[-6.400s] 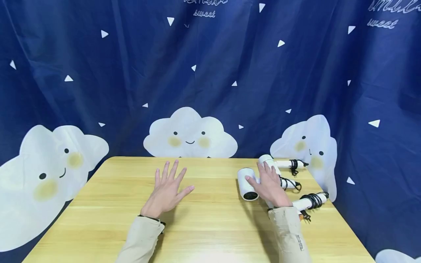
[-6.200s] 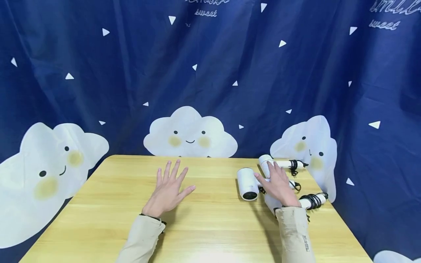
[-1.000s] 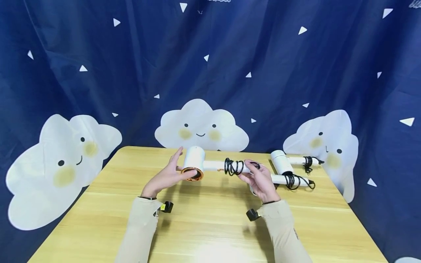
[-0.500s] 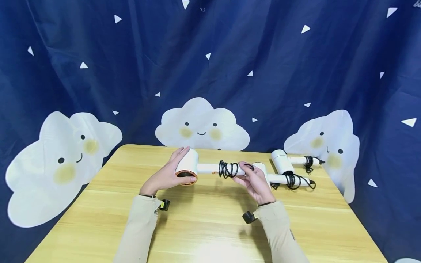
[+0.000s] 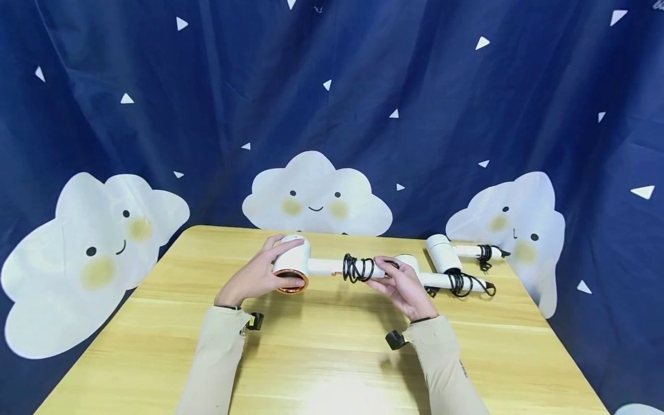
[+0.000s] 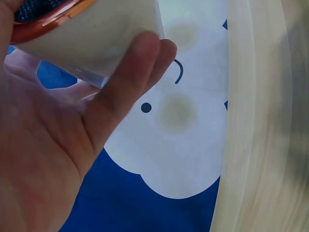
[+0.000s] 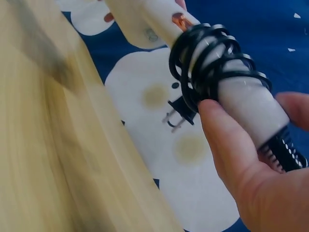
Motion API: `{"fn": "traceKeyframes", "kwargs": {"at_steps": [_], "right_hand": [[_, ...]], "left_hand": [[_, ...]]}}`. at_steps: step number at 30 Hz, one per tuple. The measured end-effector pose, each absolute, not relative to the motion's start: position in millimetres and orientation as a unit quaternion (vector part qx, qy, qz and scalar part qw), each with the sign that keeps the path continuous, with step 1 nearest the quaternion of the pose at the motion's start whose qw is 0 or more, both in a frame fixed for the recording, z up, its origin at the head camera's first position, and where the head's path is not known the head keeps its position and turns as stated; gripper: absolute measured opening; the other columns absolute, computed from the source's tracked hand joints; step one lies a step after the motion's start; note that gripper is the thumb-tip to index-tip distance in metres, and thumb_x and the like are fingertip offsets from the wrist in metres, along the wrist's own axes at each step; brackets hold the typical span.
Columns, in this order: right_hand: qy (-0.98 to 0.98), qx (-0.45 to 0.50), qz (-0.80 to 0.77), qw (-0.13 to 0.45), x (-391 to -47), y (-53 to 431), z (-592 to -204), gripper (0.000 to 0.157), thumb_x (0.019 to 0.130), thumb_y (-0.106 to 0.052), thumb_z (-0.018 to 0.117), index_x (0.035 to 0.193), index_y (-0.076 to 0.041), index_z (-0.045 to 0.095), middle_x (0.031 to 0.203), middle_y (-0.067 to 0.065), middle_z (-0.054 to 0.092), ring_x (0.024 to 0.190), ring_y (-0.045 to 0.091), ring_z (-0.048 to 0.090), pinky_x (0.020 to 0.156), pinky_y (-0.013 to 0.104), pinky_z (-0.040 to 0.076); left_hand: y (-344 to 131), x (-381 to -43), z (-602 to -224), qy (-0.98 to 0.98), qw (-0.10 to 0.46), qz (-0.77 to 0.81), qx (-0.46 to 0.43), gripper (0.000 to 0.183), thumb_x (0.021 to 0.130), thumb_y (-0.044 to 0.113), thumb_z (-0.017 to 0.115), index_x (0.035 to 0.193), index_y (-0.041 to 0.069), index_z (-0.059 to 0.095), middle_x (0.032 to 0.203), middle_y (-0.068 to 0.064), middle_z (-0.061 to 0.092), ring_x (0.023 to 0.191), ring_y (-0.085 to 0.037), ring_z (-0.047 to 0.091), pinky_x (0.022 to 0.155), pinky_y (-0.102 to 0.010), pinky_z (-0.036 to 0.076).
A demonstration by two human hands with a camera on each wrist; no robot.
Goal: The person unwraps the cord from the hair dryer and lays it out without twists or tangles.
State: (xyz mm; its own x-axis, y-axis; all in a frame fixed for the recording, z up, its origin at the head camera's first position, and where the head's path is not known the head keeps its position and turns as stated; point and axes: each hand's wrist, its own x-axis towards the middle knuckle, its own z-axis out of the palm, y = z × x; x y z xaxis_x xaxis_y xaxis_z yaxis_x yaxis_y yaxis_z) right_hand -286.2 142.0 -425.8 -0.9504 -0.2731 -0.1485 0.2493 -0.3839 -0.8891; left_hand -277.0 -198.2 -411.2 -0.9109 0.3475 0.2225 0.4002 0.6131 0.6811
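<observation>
Hanging at the back is a big blue curtain [image 5: 218, 115] with smiling white clouds [image 5: 316, 178] on it. In front of it is a wide table [image 5: 316, 346] of pale wood. Tan sleeves [image 5: 210, 357] reach over the table. Held up above the wood is a white hair dryer [image 5: 327, 267], with its fat head [image 5: 299, 260] to the left and its handle [image 5: 318, 267] pointing right. Two more lie close together on the right side of the table: a far hair dryer [image 5: 443, 255] and a near hair dryer [image 5: 436, 280]. The left hand [image 5: 251, 280] bends around the fat head, with fingers over the top and the thumb at the round front. Its thumb and fingers are wide apart, with the head in between. The right hand [image 5: 407, 291] pinches the end of the handle between thumb and fingers. Black cord [image 5: 358, 268] loops around the handle, just beside those fingers. A shiny copper ring [image 6: 53, 21] goes around the front of the head. A little black plug [image 7: 183, 110] shows near the loops.
</observation>
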Motion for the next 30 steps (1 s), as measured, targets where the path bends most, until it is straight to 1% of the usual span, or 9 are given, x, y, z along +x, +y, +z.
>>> {"fn": "traceKeyframes", "kwargs": {"at_steps": [4,7,11,14,18,22,25,29,30], "right_hand": [[0.536,-0.053,-0.823,0.183,-286,148,-424,0.015,0.098,-0.014,0.060,0.112,-0.006,0.057,0.112,0.008,0.059,0.089,0.019,0.072,0.092,0.037,0.056],[0.537,-0.096,-0.813,0.205,-286,153,-424,0.024,0.100,-0.023,0.058,0.118,-0.007,0.056,0.114,0.007,0.060,0.095,0.020,0.072,0.094,0.039,0.055],[0.531,-0.156,-0.801,0.228,-289,164,-428,0.041,0.106,-0.039,0.039,0.128,-0.008,0.054,0.120,0.009,0.061,0.103,0.022,0.071,0.099,0.044,0.052],[0.521,-0.168,-0.804,0.234,-292,170,-431,0.055,0.105,-0.049,0.025,0.129,-0.010,0.056,0.126,0.007,0.057,0.098,0.020,0.071,0.100,0.043,0.052],[0.483,-0.122,-0.837,0.227,-297,174,-436,0.060,0.102,-0.059,0.025,0.120,-0.014,0.060,0.121,0.004,0.061,0.091,0.017,0.070,0.091,0.034,0.056],[0.463,-0.070,-0.855,0.223,-301,174,-442,0.046,0.105,-0.050,0.033,0.111,-0.014,0.062,0.107,0.001,0.067,0.092,0.015,0.070,0.086,0.030,0.058],[0.480,-0.055,-0.848,0.220,-299,171,-443,0.033,0.107,-0.036,0.039,0.109,-0.012,0.063,0.107,-0.001,0.065,0.094,0.013,0.068,0.088,0.029,0.057],[0.514,-0.075,-0.825,0.223,-294,163,-441,0.025,0.103,-0.023,0.051,0.121,-0.006,0.059,0.112,-0.001,0.061,0.097,0.011,0.066,0.092,0.030,0.056],[0.520,-0.082,-0.819,0.228,-293,161,-440,0.030,0.101,-0.021,0.056,0.126,-0.004,0.056,0.113,-0.001,0.061,0.097,0.011,0.066,0.093,0.031,0.055]], "left_hand": [[-201,-276,-410,-0.892,0.025,-0.401,-0.208,0.087,0.068,0.059,0.083,0.144,0.047,0.042,0.159,-0.006,0.023,0.133,-0.034,0.044,0.100,-0.056,0.044],[-204,-275,-408,-0.889,0.019,-0.407,-0.210,0.086,0.068,0.058,0.084,0.143,0.046,0.043,0.159,-0.004,0.024,0.132,-0.034,0.044,0.100,-0.055,0.045],[-206,-274,-406,-0.886,0.020,-0.411,-0.215,0.086,0.068,0.057,0.084,0.143,0.047,0.043,0.159,-0.003,0.024,0.132,-0.033,0.043,0.100,-0.055,0.044],[-208,-274,-405,-0.883,0.021,-0.415,-0.219,0.086,0.068,0.056,0.085,0.143,0.047,0.043,0.158,-0.002,0.025,0.131,-0.031,0.043,0.100,-0.053,0.044],[-209,-274,-405,-0.878,0.017,-0.424,-0.223,0.087,0.068,0.054,0.086,0.143,0.047,0.043,0.157,-0.001,0.026,0.128,-0.033,0.045,0.097,-0.050,0.046],[-210,-273,-405,-0.876,0.013,-0.426,-0.224,0.086,0.068,0.053,0.086,0.143,0.047,0.043,0.158,0.000,0.026,0.125,-0.036,0.047,0.095,-0.049,0.048],[-210,-273,-404,-0.877,0.018,-0.422,-0.229,0.086,0.069,0.052,0.086,0.143,0.047,0.043,0.157,0.001,0.026,0.125,-0.036,0.048,0.095,-0.049,0.047],[-209,-273,-403,-0.877,0.026,-0.416,-0.237,0.085,0.068,0.053,0.086,0.141,0.049,0.044,0.157,0.002,0.028,0.123,-0.033,0.050,0.095,-0.048,0.046],[-209,-273,-403,-0.877,0.026,-0.416,-0.239,0.084,0.068,0.053,0.086,0.141,0.049,0.044,0.156,0.003,0.029,0.122,-0.032,0.050,0.096,-0.048,0.045]]}}
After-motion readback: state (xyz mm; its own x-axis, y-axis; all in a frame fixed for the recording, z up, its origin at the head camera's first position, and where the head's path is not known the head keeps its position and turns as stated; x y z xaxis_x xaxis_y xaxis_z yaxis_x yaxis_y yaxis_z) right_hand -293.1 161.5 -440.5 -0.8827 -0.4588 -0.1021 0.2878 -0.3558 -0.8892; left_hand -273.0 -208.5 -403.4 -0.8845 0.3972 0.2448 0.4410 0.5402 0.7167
